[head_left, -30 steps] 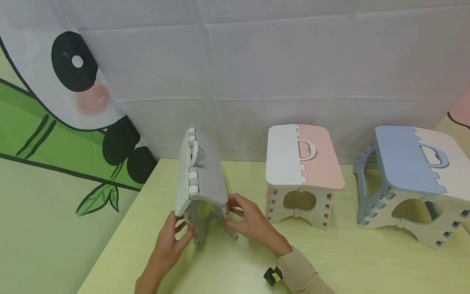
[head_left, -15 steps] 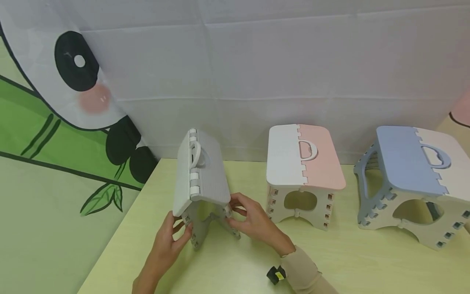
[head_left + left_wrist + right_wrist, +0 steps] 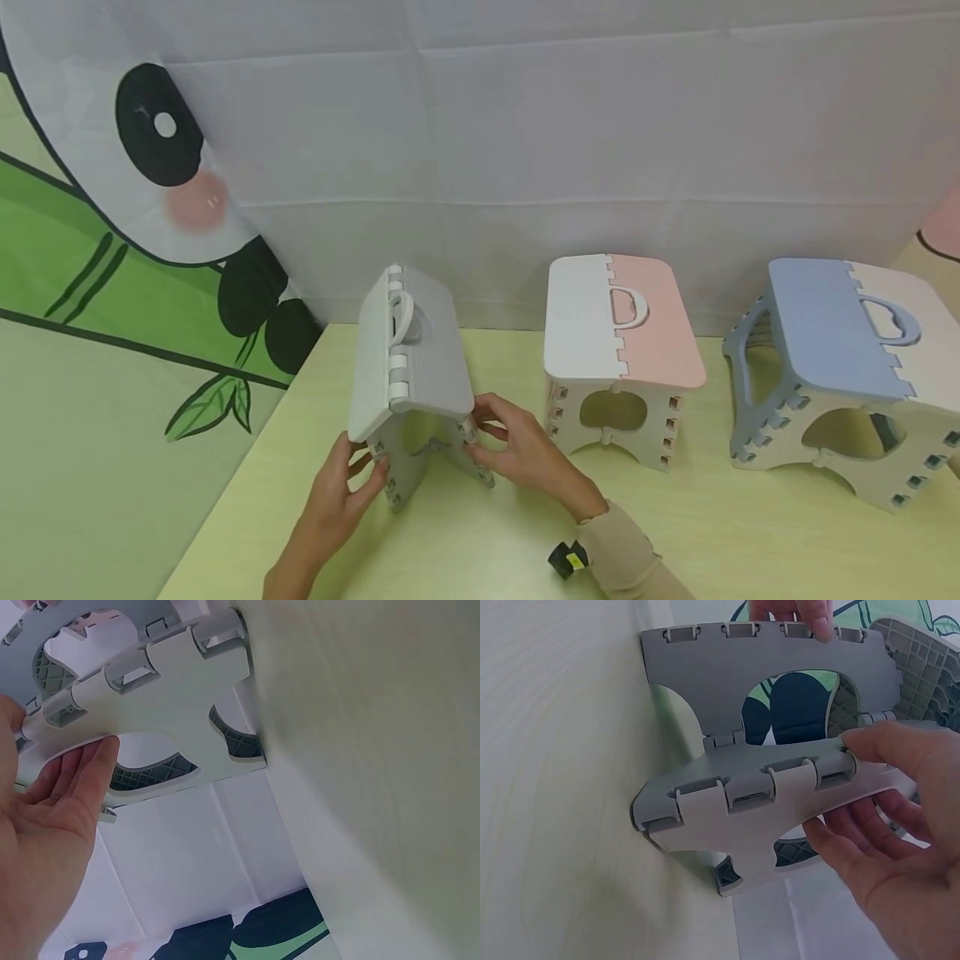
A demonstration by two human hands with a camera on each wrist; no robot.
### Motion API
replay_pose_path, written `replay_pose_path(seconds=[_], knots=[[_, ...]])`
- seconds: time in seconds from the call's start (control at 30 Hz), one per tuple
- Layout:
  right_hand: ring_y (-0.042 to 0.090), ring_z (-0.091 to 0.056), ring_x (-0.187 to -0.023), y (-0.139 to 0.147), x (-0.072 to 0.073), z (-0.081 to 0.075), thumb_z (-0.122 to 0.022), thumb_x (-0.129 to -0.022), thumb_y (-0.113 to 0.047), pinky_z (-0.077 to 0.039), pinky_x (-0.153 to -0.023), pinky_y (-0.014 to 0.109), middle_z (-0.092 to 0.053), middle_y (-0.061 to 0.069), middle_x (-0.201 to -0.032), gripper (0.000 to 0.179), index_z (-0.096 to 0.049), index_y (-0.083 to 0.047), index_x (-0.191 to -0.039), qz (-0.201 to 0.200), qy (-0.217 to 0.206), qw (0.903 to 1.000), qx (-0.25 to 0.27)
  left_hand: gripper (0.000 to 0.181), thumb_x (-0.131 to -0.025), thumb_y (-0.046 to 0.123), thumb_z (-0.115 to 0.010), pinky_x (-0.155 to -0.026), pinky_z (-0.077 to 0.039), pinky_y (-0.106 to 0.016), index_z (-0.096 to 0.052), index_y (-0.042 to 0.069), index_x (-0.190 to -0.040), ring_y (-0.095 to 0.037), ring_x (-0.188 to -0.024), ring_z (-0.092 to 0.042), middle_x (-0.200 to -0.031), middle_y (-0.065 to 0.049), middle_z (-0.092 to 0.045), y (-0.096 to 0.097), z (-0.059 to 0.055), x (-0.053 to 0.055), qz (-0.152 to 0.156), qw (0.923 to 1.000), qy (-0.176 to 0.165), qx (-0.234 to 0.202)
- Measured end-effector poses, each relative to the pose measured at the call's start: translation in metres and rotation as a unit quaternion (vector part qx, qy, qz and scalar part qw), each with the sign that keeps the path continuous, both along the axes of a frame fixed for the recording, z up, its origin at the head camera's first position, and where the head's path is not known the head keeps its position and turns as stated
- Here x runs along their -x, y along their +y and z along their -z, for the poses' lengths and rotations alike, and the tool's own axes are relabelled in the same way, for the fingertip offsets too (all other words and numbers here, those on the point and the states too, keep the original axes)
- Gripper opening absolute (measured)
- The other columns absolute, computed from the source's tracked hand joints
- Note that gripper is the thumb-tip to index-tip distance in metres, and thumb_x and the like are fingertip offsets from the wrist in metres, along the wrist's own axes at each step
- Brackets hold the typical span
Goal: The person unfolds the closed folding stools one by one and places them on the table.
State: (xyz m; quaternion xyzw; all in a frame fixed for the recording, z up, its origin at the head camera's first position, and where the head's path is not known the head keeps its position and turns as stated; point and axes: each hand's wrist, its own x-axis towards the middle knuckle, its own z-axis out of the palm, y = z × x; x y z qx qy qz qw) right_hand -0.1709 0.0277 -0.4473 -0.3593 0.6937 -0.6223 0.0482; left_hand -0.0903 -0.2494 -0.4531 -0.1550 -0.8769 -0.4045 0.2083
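Observation:
A grey and white folding stool [image 3: 438,350] stands partly unfolded at the left of the table, its two seat halves sloping down from the hinge like a roof. A white carry handle [image 3: 403,318] sticks up at that ridge. My left hand [image 3: 330,508] grips the left leg panel near its front edge, thumb in front and fingers behind. On the other side my right hand [image 3: 521,450] grips the right leg panel. In the right wrist view the front leg panel [image 3: 705,682] is bent inward at its middle hinge, and my right thumb presses the corner joint.
A white and pink folding stool [image 3: 660,325] stands unfolded just right of my right hand. Further right is a blue and white one [image 3: 832,325]. A small black object with a yellow mark [image 3: 567,560] is by my right sleeve. Behind the table [image 3: 480,550] hangs a pale cloth [image 3: 525,150].
The stool's seat halves have spread a little wider and lie flatter. My left hand has moved slightly left and my right hand slightly right, both with the leg panels.

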Motion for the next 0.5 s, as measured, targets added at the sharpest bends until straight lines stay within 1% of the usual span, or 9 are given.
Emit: replay_pose_path(seconds=[0.07,0.13,0.23,0.3,0.4,0.5], knots=[[0.025,-0.061,-0.121,0.0009,0.0007,0.0007,-0.074,-0.09,0.007,-0.049,-0.105,0.033,-0.064,0.01,-0.124,0.045,-0.058,-0.003,-0.131,0.0,-0.002,1.0,-0.003,0.057,-0.092,-0.009,-0.069,-0.094,-0.056,-0.045,-0.044,0.001,-0.143,-0.017,-0.123,-0.059,-0.139,-0.012,-0.057,-0.0008,0.0,0.0005,0.003,1.0,-0.005,0.0],[0.025,-0.061,-0.121,0.002,0.0014,0.0013,-0.074,-0.09,0.007,-0.049,-0.106,0.034,-0.064,0.01,-0.124,0.046,-0.057,-0.004,-0.131,0.001,0.0,1.0,-0.005,0.057,-0.093,-0.008,-0.069,-0.095,-0.056,-0.038,-0.043,0.0,-0.143,-0.018,-0.124,-0.059,-0.14,-0.014,-0.056,-0.0015,0.0006,0.0012,0.005,1.0,-0.008,0.001],[0.026,-0.061,-0.121,0.0036,0.0022,0.0015,-0.074,-0.09,0.007,-0.049,-0.106,0.036,-0.063,0.011,-0.124,0.046,-0.057,-0.004,-0.131,0.001,0.002,1.0,-0.004,0.057,-0.093,-0.007,-0.069,-0.098,-0.052,-0.026,-0.043,0.0,-0.144,-0.011,-0.125,-0.058,-0.14,-0.014,-0.056,-0.0026,0.0013,0.0018,0.006,0.9999,-0.012,-0.001],[0.026,-0.061,-0.121,0.0043,0.0028,0.0015,-0.074,-0.09,0.007,-0.049,-0.106,0.037,-0.063,0.011,-0.124,0.046,-0.057,-0.004,-0.131,0.0,0.003,1.0,-0.003,0.057,-0.093,-0.007,-0.069,-0.098,-0.051,-0.022,-0.043,0.0,-0.143,-0.005,-0.124,-0.057,-0.14,-0.014,-0.057,-0.0035,0.0018,0.002,0.006,0.9999,-0.011,-0.002],[0.026,-0.061,-0.121,0.0051,0.0036,0.0018,-0.074,-0.09,0.007,-0.049,-0.106,0.037,-0.063,0.01,-0.124,0.046,-0.057,-0.004,-0.131,-0.003,0.003,1.0,-0.002,0.057,-0.093,-0.008,-0.069,-0.097,-0.052,-0.025,-0.044,0.001,-0.143,-0.001,-0.124,-0.055,-0.139,-0.013,-0.057,-0.0047,0.0022,0.002,0.008,1.0,-0.005,0.001],[0.025,-0.061,-0.12,0.0057,0.0044,0.0026,-0.074,-0.09,0.006,-0.049,-0.106,0.037,-0.064,0.009,-0.123,0.046,-0.057,-0.005,-0.131,-0.004,0.003,1.0,-0.003,0.058,-0.093,-0.009,-0.068,-0.096,-0.056,-0.035,-0.043,0.001,-0.144,0.0,-0.124,-0.055,-0.138,-0.015,-0.058,-0.0054,0.0016,0.0017,0.015,0.9998,0.003,0.008]])
